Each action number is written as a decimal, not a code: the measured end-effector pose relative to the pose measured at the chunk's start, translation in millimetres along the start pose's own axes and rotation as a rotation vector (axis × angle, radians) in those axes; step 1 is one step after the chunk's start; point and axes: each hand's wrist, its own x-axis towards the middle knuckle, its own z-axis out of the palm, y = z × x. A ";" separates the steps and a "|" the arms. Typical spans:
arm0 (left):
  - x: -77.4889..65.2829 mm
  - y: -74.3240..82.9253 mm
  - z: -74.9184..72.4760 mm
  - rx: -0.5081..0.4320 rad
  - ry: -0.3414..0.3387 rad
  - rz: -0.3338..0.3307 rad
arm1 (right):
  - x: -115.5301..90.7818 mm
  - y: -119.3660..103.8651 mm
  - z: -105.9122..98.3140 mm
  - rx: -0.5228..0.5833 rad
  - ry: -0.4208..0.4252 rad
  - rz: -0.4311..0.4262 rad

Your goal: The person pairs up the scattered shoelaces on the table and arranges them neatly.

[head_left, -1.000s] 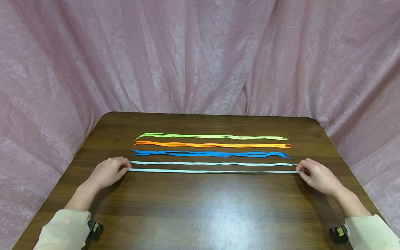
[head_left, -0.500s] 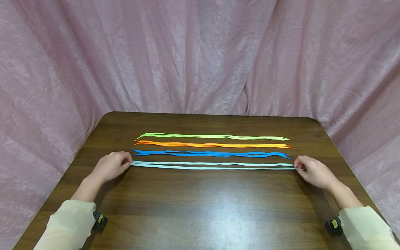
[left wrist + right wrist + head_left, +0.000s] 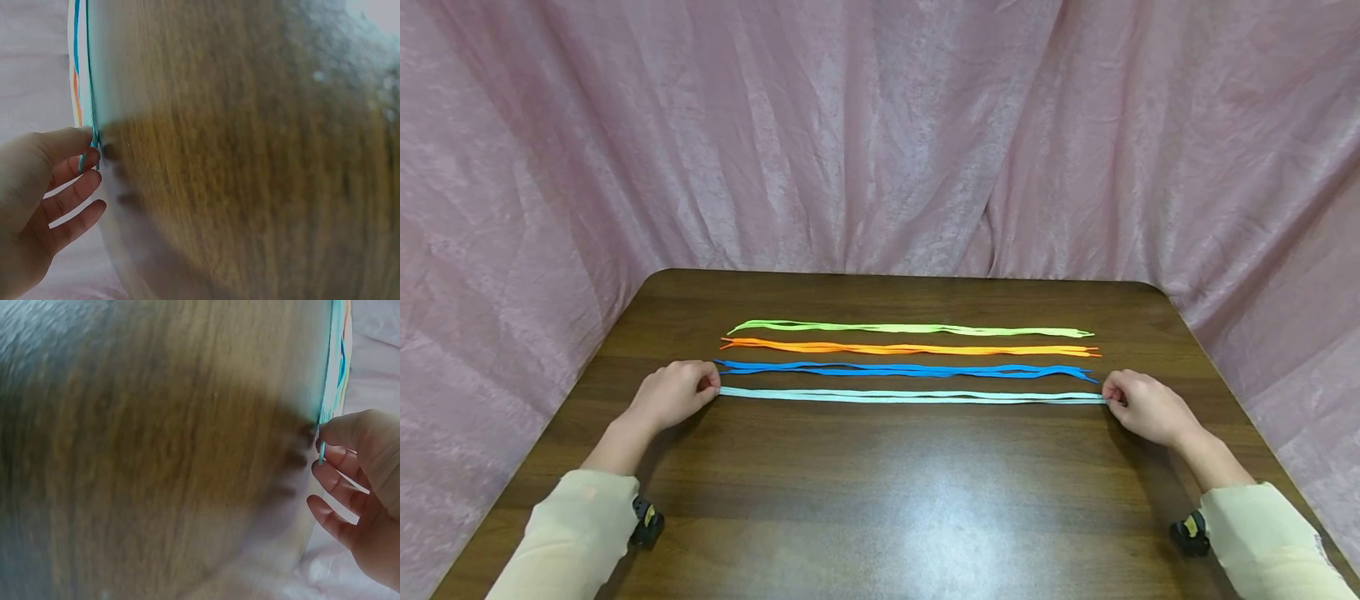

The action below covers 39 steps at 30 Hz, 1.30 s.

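Observation:
Two pale mint shoelaces [image 3: 880,397] stretch side by side across the table, nearly touching along their length. Their left ends are pinched between thumb and index finger of my left hand [image 3: 672,395]; in the left wrist view the tips poke out below the pinch of that hand [image 3: 53,187]. At the other end my right hand [image 3: 1152,408] pinches the right ends, and a lace tip [image 3: 322,453] shows under its thumb. Just beyond lie blue shoelaces [image 3: 895,369], then orange shoelaces [image 3: 902,348], then lime green shoelaces [image 3: 910,328], all roughly parallel.
The brown wooden table [image 3: 880,483] has rounded far corners. Pink curtains [image 3: 880,142] hang behind it and at both sides. A small black device is strapped at each wrist, beside the pale sleeves.
Both hands have moved slightly away from me and inward, bringing the nearer mint lace up against the farther one. The blue, orange and green laces have stayed in place.

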 end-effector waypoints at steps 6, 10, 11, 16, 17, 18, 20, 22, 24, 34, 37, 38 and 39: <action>-1.0 0.3 0.9 -0.002 -0.011 -0.010 | 1.8 -1.6 3.0 -0.011 0.000 0.007; -1.4 0.1 1.5 0.000 -0.001 -0.006 | 2.9 -3.2 4.9 -0.012 0.024 -0.001; -1.5 0.1 1.7 0.001 0.002 -0.004 | 3.0 -3.4 5.5 -0.012 0.030 -0.004; -1.5 0.2 2.8 -0.003 0.014 0.002 | 2.7 -3.4 6.5 -0.013 0.033 -0.009; -1.4 0.4 2.8 -0.005 0.014 0.005 | 2.6 -3.3 6.6 -0.013 0.031 -0.007; -1.1 0.4 2.9 -0.007 0.015 0.007 | 2.4 -3.2 6.5 -0.013 0.030 -0.006; -0.8 0.7 2.9 -0.010 0.015 0.011 | 2.2 -3.3 6.4 -0.014 0.028 -0.005; -0.9 0.8 3.0 -0.010 0.018 0.012 | 1.9 -3.5 6.1 -0.014 0.029 -0.003; -1.2 0.9 3.1 -0.007 0.025 0.010 | 1.6 -3.9 5.8 -0.016 0.030 -0.001; -3.4 -2.2 -0.9 0.013 0.074 0.007 | 2.1 -4.0 2.1 -0.017 0.046 -0.006; -3.9 -1.7 -3.0 0.027 0.091 0.001 | 3.0 -5.0 1.3 -0.017 0.064 -0.008; -4.0 -1.0 -3.6 0.034 0.095 0.000 | 3.7 -5.9 1.1 -0.019 0.071 -0.007; -4.0 0.0 -4.3 0.038 0.099 -0.002 | 4.6 -7.0 0.9 -0.021 0.077 -0.007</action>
